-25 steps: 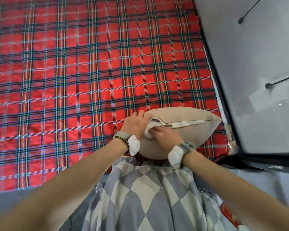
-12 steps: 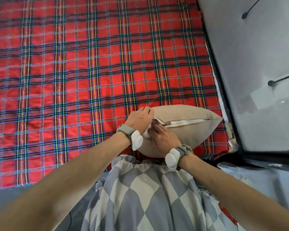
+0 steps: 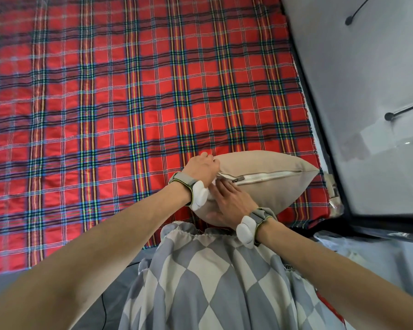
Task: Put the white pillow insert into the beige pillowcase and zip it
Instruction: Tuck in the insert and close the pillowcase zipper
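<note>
The beige pillowcase (image 3: 262,189), stuffed full, lies at the near right edge of the plaid bed. Its zipper runs along the top seam, with white insert (image 3: 265,176) showing in a narrow strip to the right of the metal slider (image 3: 239,179). My left hand (image 3: 200,171) grips the case's left corner, fingers curled over the fabric. My right hand (image 3: 229,201) lies on the front of the case with fingers extended, fingertips pressing white insert in at the left end of the opening, beside the slider.
A red plaid sheet (image 3: 129,103) covers the bed. A dark bed edge and a grey floor (image 3: 367,79) with two black cable ends lie to the right. My grey-and-white patterned garment (image 3: 208,282) fills the bottom centre.
The pillow and both hands have shifted slightly up and left in view. My left hand has closed more over the corner. The right fingers stay at the opening near the slider.
</note>
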### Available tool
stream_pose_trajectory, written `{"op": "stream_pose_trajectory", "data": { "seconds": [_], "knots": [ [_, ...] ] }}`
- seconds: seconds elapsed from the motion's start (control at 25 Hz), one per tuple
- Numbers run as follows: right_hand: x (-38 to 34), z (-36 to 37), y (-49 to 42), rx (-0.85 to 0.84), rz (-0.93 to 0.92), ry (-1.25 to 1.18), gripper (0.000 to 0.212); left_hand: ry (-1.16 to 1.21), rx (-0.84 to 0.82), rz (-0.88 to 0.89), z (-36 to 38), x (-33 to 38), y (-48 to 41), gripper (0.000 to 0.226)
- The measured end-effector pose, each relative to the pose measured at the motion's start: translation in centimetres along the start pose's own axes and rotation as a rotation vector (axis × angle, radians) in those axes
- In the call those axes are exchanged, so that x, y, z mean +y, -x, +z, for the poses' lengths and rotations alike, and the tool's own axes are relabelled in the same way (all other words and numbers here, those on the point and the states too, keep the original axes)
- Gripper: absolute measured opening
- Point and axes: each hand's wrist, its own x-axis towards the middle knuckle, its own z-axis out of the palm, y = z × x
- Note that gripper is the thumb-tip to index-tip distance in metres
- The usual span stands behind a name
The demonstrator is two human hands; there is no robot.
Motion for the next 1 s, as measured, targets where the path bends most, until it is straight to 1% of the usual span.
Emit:
{"op": "stream_pose_trajectory", "data": {
  "seconds": [0.04,0.08,0.2,0.24,0.32,0.4,0.48,0.52,0.64,0.72,0.8,0.84,0.96,1.0],
  "knots": [
    [-0.3,0.0,-0.2,-0.043,0.005,0.040,0.079,0.063,-0.043,-0.004,0.0,-0.2,-0.3,0.024],
    [-0.6,0.0,-0.6,-0.062,0.023,0.086,0.074,0.120,-0.081,0.010,0.0,-0.3,-0.4,0.022],
    [-1.5,0.0,-3.2,-0.076,0.147,0.218,0.051,0.171,-0.088,0.098,0.2,-1.2,0.0,0.019],
    [-1.6,-0.2,-4.0,-0.092,0.154,0.248,0.045,0.169,-0.088,0.123,0.7,-1.6,0.4,0.018],
    [-1.7,-0.3,-5.5,-0.125,0.118,0.273,0.037,0.236,-0.104,0.122,2.5,-2.5,1.0,0.017],
    [-1.6,0.2,-6.5,-0.106,0.070,0.312,0.036,0.367,-0.097,0.078,4.7,-3.4,1.2,0.016],
    [-1.4,0.4,-6.9,-0.093,0.002,0.303,0.036,0.437,-0.099,0.032,6.5,-4.0,1.2,0.020],
    [-1.1,0.7,-7.0,-0.066,-0.049,0.297,0.037,0.471,-0.097,0.019,7.3,-4.3,1.1,0.025],
    [0.1,0.8,-6.0,0.110,-0.187,0.279,0.046,0.589,-0.048,0.034,8.1,-4.9,1.1,0.036],
    [0.8,0.9,-5.7,0.202,-0.214,0.291,0.045,0.606,-0.031,0.047,7.9,-5.1,1.0,0.043],
    [0.7,0.7,-5.4,0.232,-0.248,0.263,0.040,0.602,-0.020,0.044,7.9,-5.0,0.9,0.048],
    [0.6,0.5,-5.3,0.243,-0.264,0.241,0.037,0.596,-0.009,0.046,8.0,-5.0,0.9,0.043],
    [0.6,-0.2,-4.1,0.290,-0.295,0.191,0.030,0.593,0.031,0.051,8.5,-5.1,0.8,0.009],
    [0.9,-0.4,-3.8,0.310,-0.323,0.162,0.028,0.596,0.039,0.054,8.6,-5.2,0.8,0.005]
  ]
}}
